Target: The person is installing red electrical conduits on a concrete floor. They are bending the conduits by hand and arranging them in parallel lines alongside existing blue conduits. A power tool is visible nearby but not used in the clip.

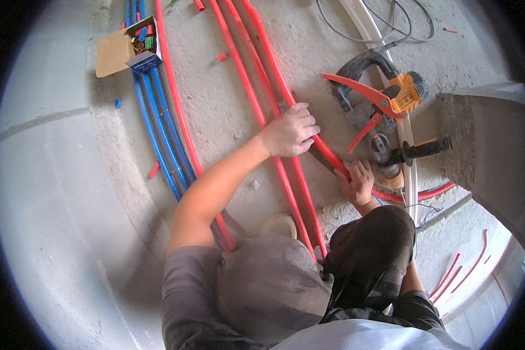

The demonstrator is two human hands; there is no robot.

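A thick red conduit pipe [269,55] comes down from the top of the view and bends to the right under both my hands. My left hand [290,130] is closed over the pipe from above, its fingers curled round the far side. Lower and to the right, my right hand [357,182] grips the same pipe where it curves away, with its thumb side partly hidden. Two more red pipes [252,96] run close alongside on the left, passing beneath my left wrist. Beyond my right hand a red pipe section [426,193] continues along the floor toward the right.
A dusty hammer drill [405,96] lies on the right, with a red-handled pipe cutter [370,93] on it. White pipes [411,175] pass under it. Blue pipes [151,111] run on the left below an open cardboard box [144,58] of small fittings. A concrete block [490,140] stands at far right.
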